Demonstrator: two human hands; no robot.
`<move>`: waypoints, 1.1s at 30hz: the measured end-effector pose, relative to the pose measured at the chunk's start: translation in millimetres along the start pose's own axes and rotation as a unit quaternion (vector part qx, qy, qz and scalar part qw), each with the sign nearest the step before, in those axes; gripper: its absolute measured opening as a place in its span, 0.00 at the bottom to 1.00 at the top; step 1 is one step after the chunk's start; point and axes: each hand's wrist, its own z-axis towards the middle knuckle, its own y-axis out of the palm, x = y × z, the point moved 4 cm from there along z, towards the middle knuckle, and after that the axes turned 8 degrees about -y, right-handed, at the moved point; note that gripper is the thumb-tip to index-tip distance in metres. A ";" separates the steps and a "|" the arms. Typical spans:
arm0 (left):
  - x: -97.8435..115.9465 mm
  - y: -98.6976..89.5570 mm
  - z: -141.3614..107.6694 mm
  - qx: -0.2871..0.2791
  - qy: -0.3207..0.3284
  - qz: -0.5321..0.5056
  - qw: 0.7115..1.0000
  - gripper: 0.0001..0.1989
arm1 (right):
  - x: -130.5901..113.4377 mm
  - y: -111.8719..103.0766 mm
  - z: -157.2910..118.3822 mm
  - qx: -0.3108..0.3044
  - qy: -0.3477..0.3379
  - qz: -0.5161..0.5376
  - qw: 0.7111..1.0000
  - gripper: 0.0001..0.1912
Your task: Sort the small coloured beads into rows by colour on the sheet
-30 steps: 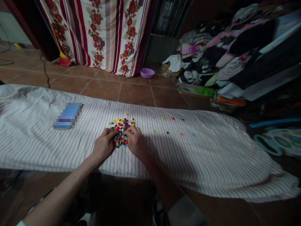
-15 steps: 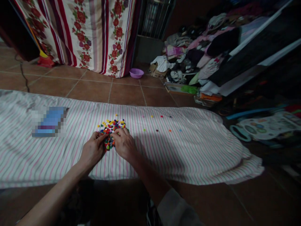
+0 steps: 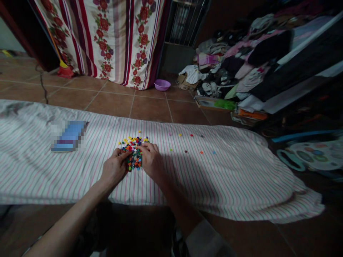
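A heap of small colourful cube-like beads point(image 3: 136, 154) lies on a striped cloth point(image 3: 88, 171). At the heap's left side is my left hand point(image 3: 115, 165), its thumb and forefinger drawn together over the beads and the other fingers curled. My right hand point(image 3: 152, 160) reaches in from the right, fingers bent and close together, the tips among the beads. Whatever sits between the fingertips of either hand is too small to make out. To the right, single beads lie spaced in two rows, among them a red bead point(image 3: 191, 135), an orange bead point(image 3: 201, 152) and a blue bead point(image 3: 214, 152).
A blurred-out blue flat object point(image 3: 69, 136) lies on the cloth at left. Beyond the cloth are a tiled floor, a purple basin point(image 3: 162, 85), a flowered curtain point(image 3: 118, 43) and a red broom point(image 3: 65, 72). Clothes point(image 3: 238, 64) are piled at the back right.
The camera view has turned a little, shifting everything to the right in the picture. My right fingertips have drawn slightly away from the left ones, showing more of the heap's middle.
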 end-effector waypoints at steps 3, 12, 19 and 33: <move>0.4 -0.2 0.2 0.011 0.004 -0.037 0.999 0.23 | 3.0 1.4 0.5 -0.012 -0.008 -0.018 1.000 0.21; -3.7 -9.2 11.3 0.116 -0.034 -0.070 0.990 0.20 | -7.8 9.0 -0.2 -0.056 -0.064 0.008 0.996 0.22; -2.6 -5.9 25.2 0.154 0.010 -0.016 0.988 0.19 | -2.9 6.9 3.8 -0.006 -0.064 0.071 0.995 0.18; 3.9 -2.7 28.5 0.093 0.091 -0.037 0.991 0.16 | 1.3 12.3 12.3 0.002 -0.006 0.027 1.000 0.15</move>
